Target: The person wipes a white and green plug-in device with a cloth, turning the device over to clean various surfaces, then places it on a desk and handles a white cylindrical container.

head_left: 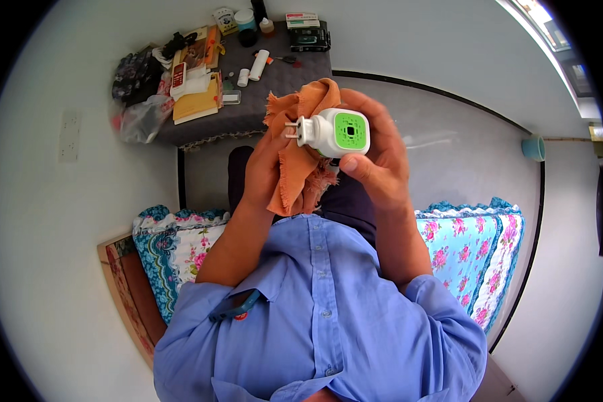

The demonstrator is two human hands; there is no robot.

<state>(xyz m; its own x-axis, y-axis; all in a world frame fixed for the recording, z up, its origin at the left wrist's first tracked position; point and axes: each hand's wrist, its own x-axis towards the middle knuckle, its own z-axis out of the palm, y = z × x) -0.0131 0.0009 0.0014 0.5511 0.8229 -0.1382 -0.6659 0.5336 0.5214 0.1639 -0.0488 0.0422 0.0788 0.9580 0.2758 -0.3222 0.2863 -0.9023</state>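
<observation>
In front of my chest, my right hand (384, 157) grips a white plug-in device (323, 128) with a green square face. Its thumb presses the lower edge and the fingers curl behind the far side. Two metal prongs stick out of the device toward the left. An orange cloth (290, 181) with frayed edges drapes behind and below the device. My left hand (261, 171) is closed around this cloth, its fingers mostly hidden by the folds and the device. Whether the left fingers also touch the device cannot be seen.
Beyond my hands stands a grey-covered table (275, 90) with papers, bottles, boxes and a red-and-white handset (179, 77). A plastic bag (145, 120) hangs at its left edge. Flowered bedding (465, 251) lies on both sides of me. A wall socket panel (69, 136) is at left.
</observation>
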